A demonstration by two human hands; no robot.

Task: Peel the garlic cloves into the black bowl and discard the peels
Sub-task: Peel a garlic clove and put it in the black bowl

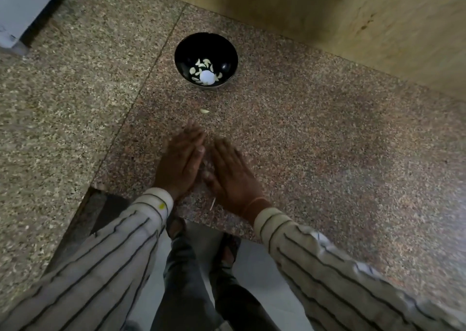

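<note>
we have both hands low on the speckled brown granite counter (302, 134), the left hand (180, 163) and the right hand (233, 173) angled toward each other with fingers fairly straight, cupping a small heap of pale, papery garlic peels (207, 165) between them; motion blur keeps us from telling whether either hand actually pinches anything. the round glossy black bowl (227, 50) sits well beyond our hands, holding a scatter of white peeled garlic cloves (205, 66) and a bright glare spot. one loose pale garlic clove (204, 111) lies on the counter between the bowl and our fingertips. we judge the peels to be almost weightless, dry and flaky, likely to drift or cling to skin, so sweeping them together with flat palms suits them better than pinching. the stray clove looks firm, smooth and a little slippery; we would take it across its thick middle with thumb and forefinger.
</note>
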